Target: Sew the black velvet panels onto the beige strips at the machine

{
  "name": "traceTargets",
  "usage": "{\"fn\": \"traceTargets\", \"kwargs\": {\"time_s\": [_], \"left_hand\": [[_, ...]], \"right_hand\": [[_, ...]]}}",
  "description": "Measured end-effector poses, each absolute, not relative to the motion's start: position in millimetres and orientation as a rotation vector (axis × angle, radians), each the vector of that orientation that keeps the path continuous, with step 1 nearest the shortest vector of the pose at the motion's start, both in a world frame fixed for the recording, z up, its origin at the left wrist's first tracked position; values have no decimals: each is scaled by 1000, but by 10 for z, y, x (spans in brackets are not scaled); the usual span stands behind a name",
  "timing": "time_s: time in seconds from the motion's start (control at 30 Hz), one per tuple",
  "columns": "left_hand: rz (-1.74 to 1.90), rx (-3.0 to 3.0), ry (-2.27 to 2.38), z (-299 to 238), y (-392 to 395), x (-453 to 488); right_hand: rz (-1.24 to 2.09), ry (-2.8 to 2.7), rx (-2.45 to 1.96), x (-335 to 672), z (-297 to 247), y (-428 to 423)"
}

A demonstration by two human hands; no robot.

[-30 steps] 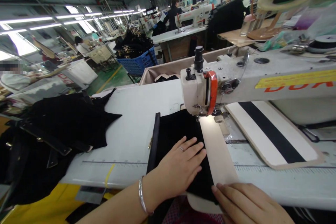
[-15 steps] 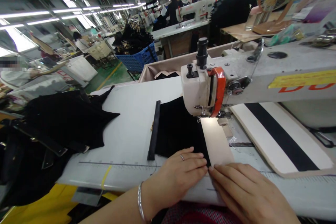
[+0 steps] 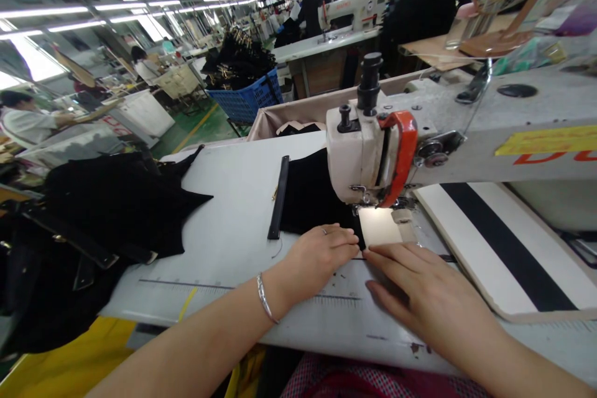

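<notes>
Pale desk [image 3: 237, 205] in a sewing hall. Black cloth [image 3: 310, 199] lies flat on it, right part under the head of the sewing machine [image 3: 345, 155]. Its right edge runs along a cream piece [image 3: 379, 227], lit by the needle. Left edge carries a black strip [image 3: 278, 199], brass bit on the outer side.

Left hand [image 3: 314, 261]: flat, fingers together, tips on the cloth's near right corner. Thumb hidden. Right hand [image 3: 415, 280]: fingers stretched over the near end of the cream piece, thumb spread wide below. Fingertips of both nearly meet at the seam.

Room: tight on the right, a striped panel [image 3: 501, 249] lies just beside the machine, close to the right hand. Left is roomier: broad stretch of desk top between the strip and a black pile [image 3: 116, 205], which hangs over the desk's left end. Near side, bare top with ruler marks [image 3: 186, 285] down to the rounded front edge. Far side, a fabric-lined bin [image 3: 289, 113] backs the desk. Blue basket [image 3: 247, 99] beyond, loaded.
</notes>
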State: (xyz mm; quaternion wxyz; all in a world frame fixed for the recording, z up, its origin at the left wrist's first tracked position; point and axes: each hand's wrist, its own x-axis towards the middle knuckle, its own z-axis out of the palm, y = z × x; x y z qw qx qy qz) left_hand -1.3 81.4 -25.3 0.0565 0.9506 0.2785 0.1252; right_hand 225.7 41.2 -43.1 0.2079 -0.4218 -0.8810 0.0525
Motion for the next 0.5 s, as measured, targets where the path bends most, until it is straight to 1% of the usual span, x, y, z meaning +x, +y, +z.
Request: {"fn": "traceTargets", "kwargs": {"time_s": [0.27, 0.5], "left_hand": [[473, 2869, 902, -293, 1148, 14], [473, 2806, 1064, -367, 1343, 46]], "right_hand": [[118, -2515, -1232, 2216, -395, 707], [106, -2519, -1293, 2188, -439, 847]]}}
